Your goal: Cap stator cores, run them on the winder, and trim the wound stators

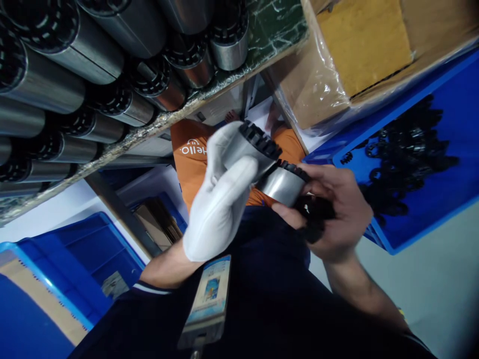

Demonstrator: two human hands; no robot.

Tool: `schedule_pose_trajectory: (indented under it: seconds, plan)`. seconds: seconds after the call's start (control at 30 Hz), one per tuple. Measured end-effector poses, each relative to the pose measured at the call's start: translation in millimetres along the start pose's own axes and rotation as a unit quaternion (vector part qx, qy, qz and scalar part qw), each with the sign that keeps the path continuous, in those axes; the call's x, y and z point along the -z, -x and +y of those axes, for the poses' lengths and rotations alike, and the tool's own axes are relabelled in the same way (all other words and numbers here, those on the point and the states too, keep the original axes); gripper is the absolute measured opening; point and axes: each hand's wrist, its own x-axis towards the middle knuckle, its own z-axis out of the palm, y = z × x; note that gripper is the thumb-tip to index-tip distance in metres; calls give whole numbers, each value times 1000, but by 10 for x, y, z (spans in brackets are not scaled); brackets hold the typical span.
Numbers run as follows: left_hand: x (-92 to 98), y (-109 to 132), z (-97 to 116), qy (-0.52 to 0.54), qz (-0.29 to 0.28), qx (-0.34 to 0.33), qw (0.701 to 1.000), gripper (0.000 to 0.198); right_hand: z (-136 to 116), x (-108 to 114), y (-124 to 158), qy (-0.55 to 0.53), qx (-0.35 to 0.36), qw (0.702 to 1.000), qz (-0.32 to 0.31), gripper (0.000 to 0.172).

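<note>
My left hand (224,199), in a white glove, is wrapped round two shiny metal cylinders (277,182) with black toothed end rings (260,139). They are held side by side in front of my body. My bare right hand (337,209) is closed on a cluster of small black plastic parts (316,214) and presses against the end of the lower cylinder. My dark clothing fills the space below both hands.
Several more metal cylinders (75,70) are stacked on a bench (209,94) at upper left. A blue tray (452,119) of black rings lies at right, a plastic-wrapped cardboard box (359,50) above it. Blue crates (86,259) stand lower left. A person in orange (190,154) sits behind.
</note>
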Motion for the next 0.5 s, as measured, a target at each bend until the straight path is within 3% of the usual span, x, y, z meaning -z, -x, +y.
schedule_pose_trajectory:
  seconds: [0.1,0.13,0.2,0.23,0.3,0.4,0.47,0.5]
  plan:
    - [80,-72,13,69,-14,-47,996,54,-64,175,-111,-72,-59,983,-157,71]
    - [74,-106,-5,91,-18,-47,995,53,-83,197,-141,-97,-71,971,-204,72]
    - [35,-169,-72,132,-14,-18,991,48,-119,175,-185,-125,-88,955,-256,68]
    - [17,-192,-116,149,-7,-1,989,58,-137,140,-199,-119,-91,955,-254,65]
    - [13,-213,-221,160,20,48,986,72,-174,52,-213,-64,-81,975,-199,59]
    - [72,-164,-396,157,41,165,973,72,-208,-55,-219,26,-21,998,-50,34]
    - [96,-78,-507,146,24,233,961,77,-199,-106,-230,-4,4,1000,30,12]
    - [93,-26,-555,134,12,235,963,76,-184,-133,-240,-38,10,997,59,4]
